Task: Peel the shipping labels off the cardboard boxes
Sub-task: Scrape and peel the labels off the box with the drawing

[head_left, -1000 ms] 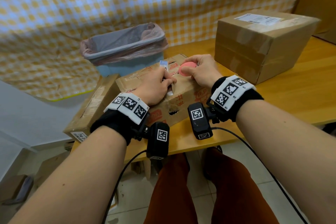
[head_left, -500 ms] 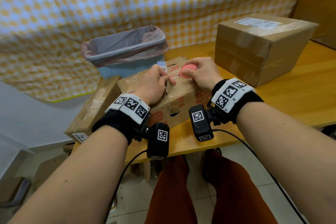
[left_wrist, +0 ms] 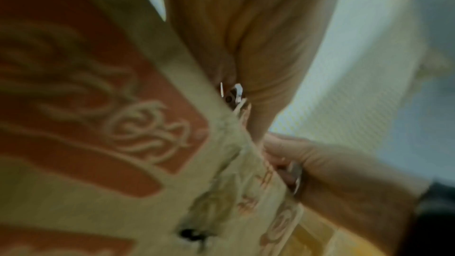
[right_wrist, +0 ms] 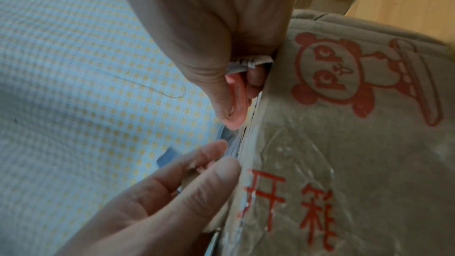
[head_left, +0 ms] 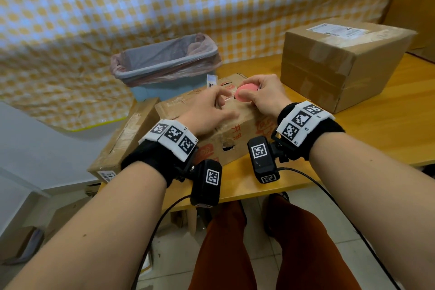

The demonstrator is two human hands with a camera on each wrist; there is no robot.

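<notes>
Wooden table (head_left: 367,129): L hand (head_left: 207,113) fingers now loose off label, R hand (head_left: 263,96) still gripping pink scraper (head_left: 247,93).

Red characters "开箱" run down the side of the worn cardboard box (right_wrist: 344,163), below a red cartoon-bear logo. The white shipping label (head_left: 337,30) on the big box (head_left: 341,66) is too small to read. The wristbands (head_left: 303,122) carry square code markers tagged "R1" and "R2".
</notes>
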